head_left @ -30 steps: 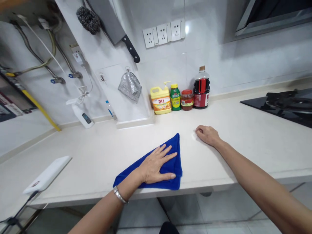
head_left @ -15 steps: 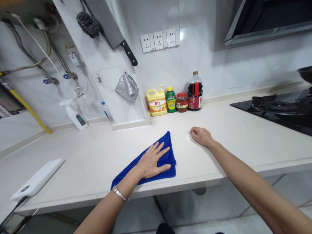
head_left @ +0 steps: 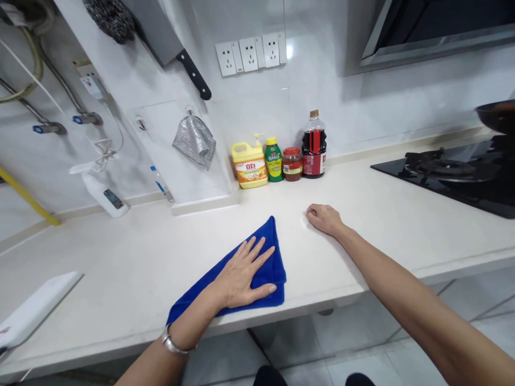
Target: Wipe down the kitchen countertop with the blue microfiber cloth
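My left hand (head_left: 244,276) lies flat with fingers spread on a folded blue cloth (head_left: 270,273), pressing it to the white countertop (head_left: 120,268) near the front edge. The cloth forms a rough triangle, its point toward the wall. To the right, my right hand (head_left: 325,219) rests on the countertop with its fingers curled closed. A faint whitish patch shows by its fingertips; whether anything is inside the fingers is hidden. Behind the hands stand a yellow detergent jug (head_left: 249,167), a green bottle (head_left: 274,161), a red-lidded jar (head_left: 292,165) and a dark sauce bottle (head_left: 314,147).
At right is a black gas stove (head_left: 446,169) with a pan (head_left: 497,115) at its far edge. A white flat device (head_left: 40,305) lies at left, with a white spray bottle (head_left: 107,193) behind it. A cleaver (head_left: 161,37) and a silver mesh cloth (head_left: 196,140) hang on the wall.
The camera view has shifted a little, so most things appear further left. My left hand stays flat on the cloth and my right hand stays curled on the countertop.
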`<state>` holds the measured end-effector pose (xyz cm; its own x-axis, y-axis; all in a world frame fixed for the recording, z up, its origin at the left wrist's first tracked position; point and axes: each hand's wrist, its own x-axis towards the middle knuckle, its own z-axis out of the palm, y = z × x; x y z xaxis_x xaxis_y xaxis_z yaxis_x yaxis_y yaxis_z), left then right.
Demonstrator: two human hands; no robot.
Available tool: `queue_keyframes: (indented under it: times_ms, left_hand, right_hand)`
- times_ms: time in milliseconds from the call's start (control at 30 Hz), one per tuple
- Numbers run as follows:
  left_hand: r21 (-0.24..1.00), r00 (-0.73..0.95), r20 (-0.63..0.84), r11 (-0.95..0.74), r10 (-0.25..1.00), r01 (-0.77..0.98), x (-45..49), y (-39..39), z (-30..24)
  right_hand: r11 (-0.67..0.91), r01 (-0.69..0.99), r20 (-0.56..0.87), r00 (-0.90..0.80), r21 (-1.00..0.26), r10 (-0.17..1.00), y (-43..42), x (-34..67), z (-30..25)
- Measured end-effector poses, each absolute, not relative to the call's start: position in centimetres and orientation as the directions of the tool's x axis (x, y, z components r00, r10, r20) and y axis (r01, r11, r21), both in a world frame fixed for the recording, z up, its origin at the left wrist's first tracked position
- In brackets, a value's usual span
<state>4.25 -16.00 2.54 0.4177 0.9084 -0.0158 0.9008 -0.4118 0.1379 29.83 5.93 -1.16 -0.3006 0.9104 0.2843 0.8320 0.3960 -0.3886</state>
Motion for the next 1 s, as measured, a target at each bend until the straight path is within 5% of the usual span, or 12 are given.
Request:
queue_keyframes:
  times_ms: [233,433,567,633,700,800,933,1000]
  left_hand:
    - [0.343,0.367,-0.054,-0.328,0.929,0.88,3.0,-16.8,4.3]
    - [0.176,0.306,0.004,-0.302,0.952,0.937,0.6,-19.0,2.9]
    - [0.576,0.224,-0.053,-0.154,0.973,0.803,-1.1,-18.4,4.3]
    - [0.788,0.104,0.038,-0.094,0.994,0.608,-2.6,-18.1,5.6]
    - [0.864,-0.072,0.17,-0.114,0.983,0.49,-4.1,-18.4,6.3]
    - [0.798,-0.215,0.219,-0.048,0.952,0.601,-5.5,-19.9,5.5]
    - [0.519,-0.045,0.027,0.024,0.999,0.855,-5.6,-22.1,3.3]
    - [0.508,-0.001,-0.021,0.011,1.0,0.861,-5.7,-22.5,3.1]
  right_hand:
    - [0.417,0.821,0.294,-0.319,-0.39,0.901,5.9,30.0,-1.2]
    - [0.426,0.809,0.298,-0.324,-0.404,0.898,6.1,30.0,-1.5]
    - [0.428,0.805,0.299,-0.324,-0.412,0.897,6.1,30.1,-1.5]
    - [0.43,0.802,0.302,-0.324,-0.415,0.897,6.0,30.1,-1.5]
    - [0.433,0.798,0.307,-0.324,-0.42,0.895,5.9,30.1,-1.5]
    - [0.434,0.794,0.311,-0.322,-0.426,0.894,6.0,30.1,-1.6]
    - [0.433,0.792,0.306,-0.323,-0.431,0.896,6.2,30.1,-1.7]
    - [0.435,0.793,0.305,-0.326,-0.427,0.895,6.2,30.1,-1.8]
